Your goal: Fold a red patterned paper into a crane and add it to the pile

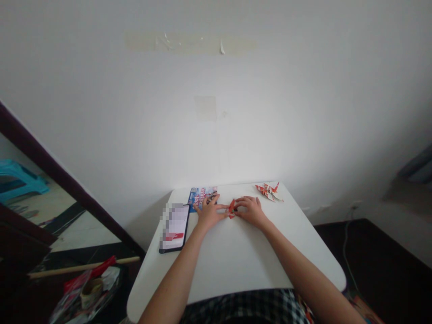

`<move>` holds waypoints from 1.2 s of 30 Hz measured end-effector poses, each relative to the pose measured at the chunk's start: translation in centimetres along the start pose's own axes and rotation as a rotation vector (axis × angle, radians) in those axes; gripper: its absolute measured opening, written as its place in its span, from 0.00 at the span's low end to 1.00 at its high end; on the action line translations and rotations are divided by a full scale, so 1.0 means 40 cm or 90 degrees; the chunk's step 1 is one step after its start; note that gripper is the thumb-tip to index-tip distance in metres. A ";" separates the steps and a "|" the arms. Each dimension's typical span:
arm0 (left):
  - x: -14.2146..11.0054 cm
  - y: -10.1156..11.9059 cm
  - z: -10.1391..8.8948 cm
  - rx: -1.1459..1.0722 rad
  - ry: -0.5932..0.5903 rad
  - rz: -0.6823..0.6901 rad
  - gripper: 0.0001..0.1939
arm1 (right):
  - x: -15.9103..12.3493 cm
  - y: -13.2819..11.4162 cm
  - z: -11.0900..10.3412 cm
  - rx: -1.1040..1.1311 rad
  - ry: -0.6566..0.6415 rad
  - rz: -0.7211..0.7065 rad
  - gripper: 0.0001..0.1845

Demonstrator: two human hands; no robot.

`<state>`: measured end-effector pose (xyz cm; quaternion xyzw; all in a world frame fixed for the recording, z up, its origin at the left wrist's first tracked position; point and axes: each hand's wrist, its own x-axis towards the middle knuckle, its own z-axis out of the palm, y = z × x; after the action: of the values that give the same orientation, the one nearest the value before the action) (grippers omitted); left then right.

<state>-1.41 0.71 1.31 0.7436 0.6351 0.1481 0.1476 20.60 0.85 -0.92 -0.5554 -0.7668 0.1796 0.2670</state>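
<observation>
A small red-and-white piece of folded paper (pixel 231 208) stands on the white table (pixel 232 256) between my two hands. My left hand (pixel 209 213) has its thumb and index finger on the paper's left side, while its other fingers spread over a printed blue card. From the other side, my right hand (pixel 250 209) grips the paper's right edge with bent fingers. The fingertips partly hide the lower folds. Further right, near the back edge, lie folded red-and-white paper figures (pixel 269 191) with pointed, wing-like tips.
The blue printed card (pixel 193 198) lies at the back left. A tablet or large phone (pixel 178 227) with a lit screen lies at the left edge. Behind the table rises a white wall (pixel 236 139). A bin with a plastic bag (pixel 92 292) stands on the floor at left.
</observation>
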 end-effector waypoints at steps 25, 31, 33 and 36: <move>-0.002 0.015 0.028 -0.058 0.164 0.006 0.07 | -0.013 0.011 0.002 -0.088 0.076 -0.149 0.12; -0.003 0.016 0.029 -0.040 0.172 0.008 0.04 | -0.023 0.004 0.003 -0.092 0.089 -0.154 0.12; -0.005 0.018 0.031 -0.026 0.174 0.012 0.05 | -0.024 0.005 0.006 -0.094 0.093 -0.164 0.12; -0.007 0.016 0.039 -0.008 0.169 0.014 0.08 | -0.019 0.011 0.014 -0.084 0.092 -0.189 0.09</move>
<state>-0.22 0.29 0.14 0.7236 0.6397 0.2509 0.0655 20.79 0.30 -1.77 -0.4637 -0.8295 0.0467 0.3080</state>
